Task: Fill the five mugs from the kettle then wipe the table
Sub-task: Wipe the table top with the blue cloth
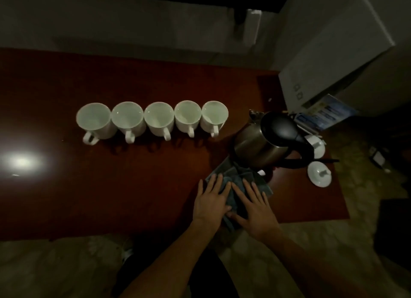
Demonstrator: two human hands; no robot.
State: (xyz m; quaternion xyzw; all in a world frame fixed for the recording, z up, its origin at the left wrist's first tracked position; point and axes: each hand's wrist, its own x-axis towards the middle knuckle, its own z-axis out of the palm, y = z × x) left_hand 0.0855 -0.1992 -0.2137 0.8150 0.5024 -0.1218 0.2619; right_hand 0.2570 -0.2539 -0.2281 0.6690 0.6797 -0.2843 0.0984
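Note:
Several white mugs (158, 117) stand in a row across the dark red table (89, 186), handles toward me. A steel kettle (264, 140) with a black lid and handle stands to their right. In front of the kettle lies a crumpled grey-blue cloth (241, 180) near the table's front edge. My left hand (211, 202) and my right hand (255, 206) lie flat on the cloth side by side, fingers straight and pointing away from me.
Two white lids (319, 174) lie on the table right of the kettle. A large white box (333, 53) and a blue packet (322, 113) stand at the far right. A bright light reflection (22, 162) shows on the table's left.

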